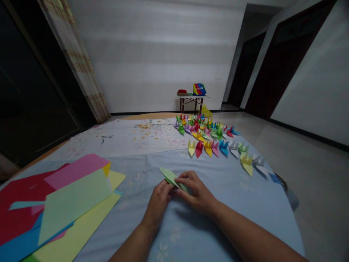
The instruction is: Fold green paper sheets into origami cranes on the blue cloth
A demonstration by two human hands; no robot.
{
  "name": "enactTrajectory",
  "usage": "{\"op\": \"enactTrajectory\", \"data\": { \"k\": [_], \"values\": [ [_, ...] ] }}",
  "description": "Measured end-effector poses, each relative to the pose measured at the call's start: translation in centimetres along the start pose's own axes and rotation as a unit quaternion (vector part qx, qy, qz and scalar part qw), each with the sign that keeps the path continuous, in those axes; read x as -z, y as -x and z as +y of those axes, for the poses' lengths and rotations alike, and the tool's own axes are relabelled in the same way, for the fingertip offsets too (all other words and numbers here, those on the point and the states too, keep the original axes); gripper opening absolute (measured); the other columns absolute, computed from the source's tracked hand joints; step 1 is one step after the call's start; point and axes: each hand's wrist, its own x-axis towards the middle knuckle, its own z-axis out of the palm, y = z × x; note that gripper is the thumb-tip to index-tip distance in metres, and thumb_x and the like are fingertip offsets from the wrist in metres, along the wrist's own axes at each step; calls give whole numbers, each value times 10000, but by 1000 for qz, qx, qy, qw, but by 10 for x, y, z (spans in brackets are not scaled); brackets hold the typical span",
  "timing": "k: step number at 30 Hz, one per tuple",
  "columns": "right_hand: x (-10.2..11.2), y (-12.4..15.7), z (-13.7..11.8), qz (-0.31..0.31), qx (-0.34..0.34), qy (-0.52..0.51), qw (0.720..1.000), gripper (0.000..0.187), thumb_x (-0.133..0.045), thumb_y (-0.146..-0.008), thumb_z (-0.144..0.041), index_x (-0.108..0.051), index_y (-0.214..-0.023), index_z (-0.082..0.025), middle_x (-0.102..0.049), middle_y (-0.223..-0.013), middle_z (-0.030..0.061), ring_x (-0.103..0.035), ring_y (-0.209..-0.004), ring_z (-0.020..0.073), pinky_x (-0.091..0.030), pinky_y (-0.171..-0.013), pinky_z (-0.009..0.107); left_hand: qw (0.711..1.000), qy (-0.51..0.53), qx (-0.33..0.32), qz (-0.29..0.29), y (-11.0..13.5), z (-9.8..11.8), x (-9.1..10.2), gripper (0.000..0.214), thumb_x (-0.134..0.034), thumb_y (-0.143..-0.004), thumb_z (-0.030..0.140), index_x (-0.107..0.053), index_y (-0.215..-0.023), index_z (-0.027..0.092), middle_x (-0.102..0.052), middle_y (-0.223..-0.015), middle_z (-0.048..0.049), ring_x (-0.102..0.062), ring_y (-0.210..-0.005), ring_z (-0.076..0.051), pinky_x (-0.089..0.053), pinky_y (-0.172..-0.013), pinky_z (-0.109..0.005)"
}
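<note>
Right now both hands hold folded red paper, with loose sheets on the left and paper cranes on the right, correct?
Not quite: the head view shows the left hand and right hand holding light green folded paper, not red; loose sheets lie left, paper cranes right.

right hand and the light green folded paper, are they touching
Touching. The head view shows the right hand gripping the light green folded paper, which shows on both sides of its index finger, with no gap visible.

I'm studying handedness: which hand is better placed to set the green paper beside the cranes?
Likely the right hand: touching the green paper, and nearer the cranes than the left hand.
</note>
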Motion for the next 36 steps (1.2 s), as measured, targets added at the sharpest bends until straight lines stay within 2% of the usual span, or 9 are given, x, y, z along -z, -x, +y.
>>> {"op": "enactTrajectory", "data": {
  "k": [2, 5, 9, 11, 15, 23, 29, 36],
  "values": [
    [1, 1, 3, -14, 12, 6, 1000, 337, -524, -807, -198, -559, -1140, -238, -508, -994, 78, -479, -960, 180, -414, -860, 346, 999, 36, 9, -25, -1, 0, 0, 262, -586, -725, 321, -643, -910, 144, -672, -892, -80, -600, -847, -213, -463, -720, -288],
    [5, 1, 9, -23, 38, 1, 999, 354, -452, -812, -119, -578, -1113, -254, -511, -983, 70, -483, -957, 174, -425, -842, 342, 998, 57, 30, -20, -2, 1, -1, 299, -641, -691, 363, -645, -870, 123, -681, -825, -84, -612, -792, -203, -465, -710, -291],
    [11, -1, 19, 24, 49, -11, 998, 419, -409, -781, -49, -585, -1092, -267, -506, -984, 65, -490, -962, 174, -431, -837, 353, 995, 77, 61, -13, -5, 1, 1, 296, -690, -639, 363, -651, -806, 121, -688, -761, -81, -626, -730, -193, -468, -669, -278],
    [14, -1, 22, 23, 53, 2, 998, 417, -427, -790, -60, -571, -1114, -280, -489, -1028, 68, -476, -991, 176, -418, -868, 365, 994, 78, 72, -23, -5, 1, 3, 298, -692, -638, 364, -653, -806, 122, -690, -748, -81, -630, -702, -189, -467, -658, -276],
    [20, -1, 23, -27, 74, 49, 996, 382, -500, -800, -112, -567, -1126, -299, -454, -1114, 75, -448, -1013, 181, -424, -859, 350, 993, 69, 79, -60, -5, 1, 4, 309, -673, -660, 374, -655, -829, 116, -690, -743, -85, -633, -684, -186, -464, -655, -274],
    [26, -3, 19, -58, 110, 139, 983, 267, -534, -814, -172, -626, -1026, -305, -509, -1062, 75, -453, -931, 187, -431, -787, 358, 992, 74, 60, -85, -5, -2, 5, 264, -629, -721, 334, -661, -866, 116, -690, -763, -86, -630, -723, -184, -459, -694, -278],
    [24, -4, 20, -45, 106, 144, 983, 164, -546, -819, -259, -656, -938, -275, -536, -959, 76, -469, -877, 186, -426, -760, 346, 990, 62, 73, -106, -5, -4, 6, 308, -623, -734, 369, -659, -886, 103, -688, -766, -94, -621, -698, -175, -456, -690, -280],
    [19, -4, 21, -26, 94, 70, 993, 142, -517, -832, -237, -631, -914, -218, -546, -866, 69, -498, -835, 172, -436, -739, 325, 984, 72, 96, -132, -4, -2, 9, 349, -685, -681, 342, -655, -922, 91, -676, -823, -104, -606, -714, -171, -463, -703, -292]
  ]
}}
